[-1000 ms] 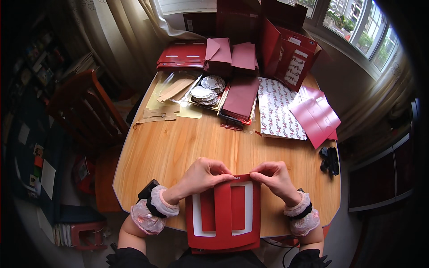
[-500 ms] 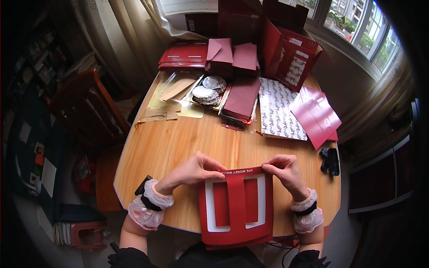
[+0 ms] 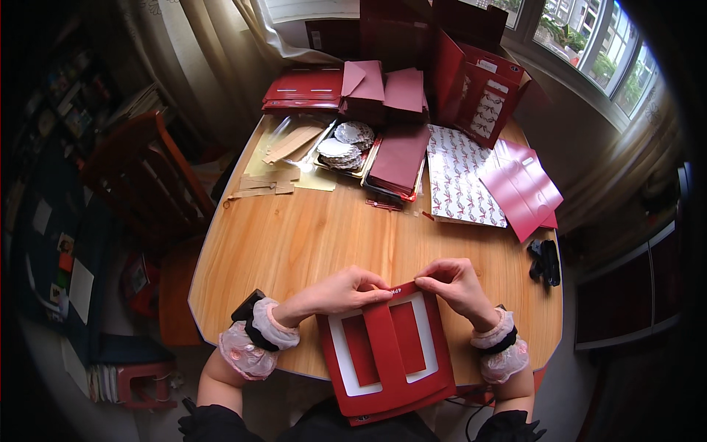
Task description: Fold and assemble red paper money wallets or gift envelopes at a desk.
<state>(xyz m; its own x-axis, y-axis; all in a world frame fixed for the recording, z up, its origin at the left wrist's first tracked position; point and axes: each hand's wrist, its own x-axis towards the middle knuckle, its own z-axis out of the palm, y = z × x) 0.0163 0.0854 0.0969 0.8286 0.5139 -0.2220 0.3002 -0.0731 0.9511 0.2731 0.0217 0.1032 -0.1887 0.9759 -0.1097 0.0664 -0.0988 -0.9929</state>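
Note:
Both hands pinch the far edge of a red card wallet pack at the near side of the table. White borders show through its two cut-out windows, with a red band running down between them. My left hand grips the far edge left of centre, fingers folded over the edge strip. My right hand pinches the far right corner between thumb and fingers. The pack tilts slightly, its near end hanging past the table edge toward my lap. Another red layer shows beneath that near end.
On the wooden table lie stacks of dark red envelopes, white scalloped tags, tan paper strips, patterned sheets, a pink card sheet and a black object. A red box stands behind. A chair is at left.
The pack has turned, its far end swinging right and its near end staying near my lap. My left hand has slid right along the far edge, closer to my right hand.

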